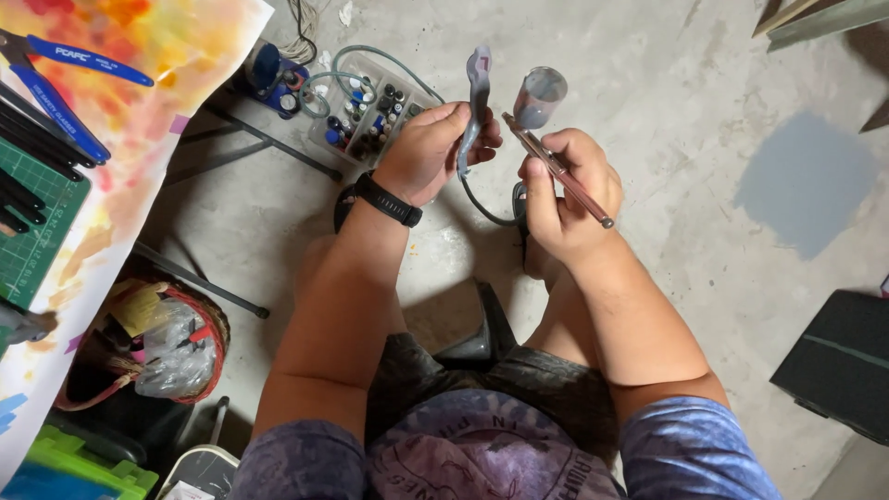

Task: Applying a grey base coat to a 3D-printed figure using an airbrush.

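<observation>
Bare concrete floor point(648, 111) lies open right of the hands. To their left, a clear organizer box point(370, 111), coiled hose point(343, 79) and table legs point(264, 139) crowd the way.

Place: hobby painting workshop
Signs: bare concrete floor point(648, 74), green cutting mat point(32, 231), clear box of small paint bottles point(370, 111), paint-stained sheet point(139, 56)

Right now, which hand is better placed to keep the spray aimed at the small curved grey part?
Right. The right hand has the slim metal airbrush, nozzle toward the curved grey part; the left hand is occupied gripping that part.
</observation>
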